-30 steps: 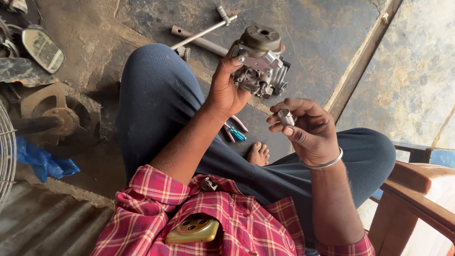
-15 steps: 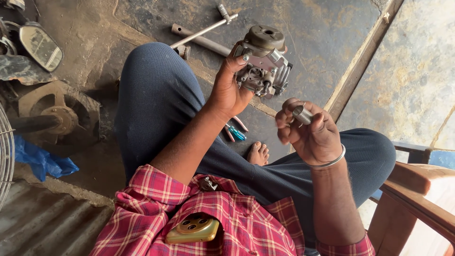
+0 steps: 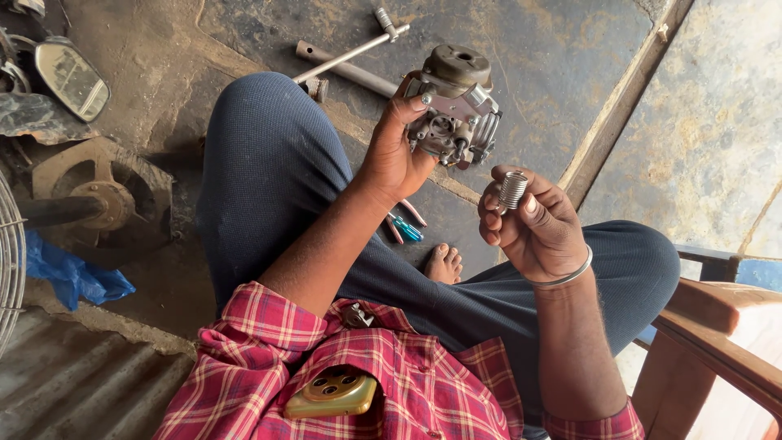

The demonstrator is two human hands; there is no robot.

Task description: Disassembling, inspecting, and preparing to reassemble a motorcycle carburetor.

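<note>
Above my knees, my left hand (image 3: 391, 159) grips a grimy grey carburetor (image 3: 453, 104). My right hand (image 3: 533, 232) pinches a small ribbed metal cylinder (image 3: 511, 190) at its fingertips.

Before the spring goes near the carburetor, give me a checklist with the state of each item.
1. Carburetor held firmly in the left hand: ok, fingers wrap its side.
2. Spring pinched in the right hand: ok, thumb and fingers grip it, upright.
3. Spring apart from the carburetor: ok, a clear gap shows.
4. Opening for the spring facing the right hand: cannot tell.
5. Spring coils undamaged: cannot tell, too small.
6. Screwdriver within reach: ok, it lies on the floor between the legs.
</note>
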